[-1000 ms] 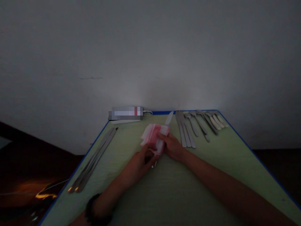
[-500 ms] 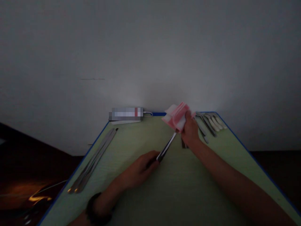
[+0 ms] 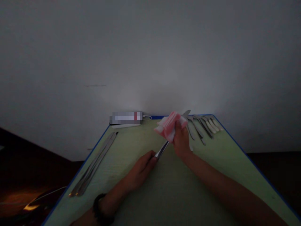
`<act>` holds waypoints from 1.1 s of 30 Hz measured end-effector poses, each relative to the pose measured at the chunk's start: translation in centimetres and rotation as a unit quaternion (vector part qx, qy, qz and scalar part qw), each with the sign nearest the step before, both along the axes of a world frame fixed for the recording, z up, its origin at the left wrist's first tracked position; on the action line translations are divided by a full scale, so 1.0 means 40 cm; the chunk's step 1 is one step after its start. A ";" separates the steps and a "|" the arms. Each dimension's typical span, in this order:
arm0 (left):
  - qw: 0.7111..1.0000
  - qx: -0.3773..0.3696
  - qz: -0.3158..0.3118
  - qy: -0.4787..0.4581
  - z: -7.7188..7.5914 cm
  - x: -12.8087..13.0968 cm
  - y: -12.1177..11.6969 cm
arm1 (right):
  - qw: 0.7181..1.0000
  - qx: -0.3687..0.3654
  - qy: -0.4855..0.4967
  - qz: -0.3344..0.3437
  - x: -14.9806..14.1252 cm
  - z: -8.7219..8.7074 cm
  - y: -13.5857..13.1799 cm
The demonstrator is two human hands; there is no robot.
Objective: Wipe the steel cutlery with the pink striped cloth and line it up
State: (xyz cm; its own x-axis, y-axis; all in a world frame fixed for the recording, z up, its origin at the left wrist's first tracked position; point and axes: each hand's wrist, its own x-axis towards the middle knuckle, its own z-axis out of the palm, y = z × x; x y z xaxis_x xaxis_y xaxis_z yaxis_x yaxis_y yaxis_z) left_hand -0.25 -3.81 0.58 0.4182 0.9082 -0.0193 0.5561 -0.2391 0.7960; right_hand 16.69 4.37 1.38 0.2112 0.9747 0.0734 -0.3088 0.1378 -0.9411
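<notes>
My left hand (image 3: pixel 143 166), a dark bracelet at its wrist, is closed round the handle end of a table knife (image 3: pixel 162 150). The knife slants up and away to the right. A folded pink and white cloth (image 3: pixel 169 125) covers its middle, and a rounded blade tip sticks out past the cloth. Closed on that cloth is my right hand (image 3: pixel 182 139), thumb on top. Just beyond it, a row of metal cutlery (image 3: pixel 207 127) lies at the table's far right, partly hidden by the hand and cloth.
Two long slim metal pieces (image 3: pixel 94 166) lie along the left side of the green table (image 3: pixel 131 141), which has a blue edge. A blurred-out box (image 3: pixel 125 117) with a white cable sits at the back left. A grey wall (image 3: pixel 150 62) rises behind.
My right hand and the cloth have slid down and left along the knife, nearer my left hand. The blade tip now shows beyond the cloth, and less of the handle side is bare.
</notes>
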 end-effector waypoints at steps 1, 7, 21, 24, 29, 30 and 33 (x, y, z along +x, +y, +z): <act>1.000 0.000 0.013 -0.001 -0.005 0.000 0.002 | 0.999 -0.005 -0.021 -0.027 -0.015 -0.016 -0.017; 0.998 0.050 0.027 -0.036 -0.012 0.012 0.019 | 0.996 -0.040 -0.074 -0.008 -0.085 -0.085 -0.099; 0.999 0.018 0.013 -0.046 -0.021 -0.002 0.038 | 0.988 -0.003 -0.135 0.075 -0.117 -0.081 -0.076; 0.999 0.017 -0.001 -0.052 -0.017 -0.002 0.031 | 0.992 0.008 -0.102 0.074 -0.117 -0.079 -0.082; 0.999 0.022 0.039 -0.007 -0.012 0.001 0.022 | 0.988 0.015 -0.108 0.105 -0.112 -0.071 -0.090; 0.999 0.013 0.038 -0.009 -0.012 0.002 0.020 | 0.987 0.006 -0.115 0.115 -0.110 -0.070 -0.089; 0.999 -0.020 0.041 -0.024 -0.010 0.004 0.017 | 0.981 -0.021 -0.129 0.146 -0.104 -0.069 -0.086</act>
State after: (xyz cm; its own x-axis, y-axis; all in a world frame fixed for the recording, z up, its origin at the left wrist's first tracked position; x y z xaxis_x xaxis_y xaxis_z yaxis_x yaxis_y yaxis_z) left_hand -0.11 -3.13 0.18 0.3443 0.9380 -0.0391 0.5340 -0.1614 0.8299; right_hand 12.53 0.91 -1.40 -0.0985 0.9941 0.0459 -0.0798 0.0381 -0.9961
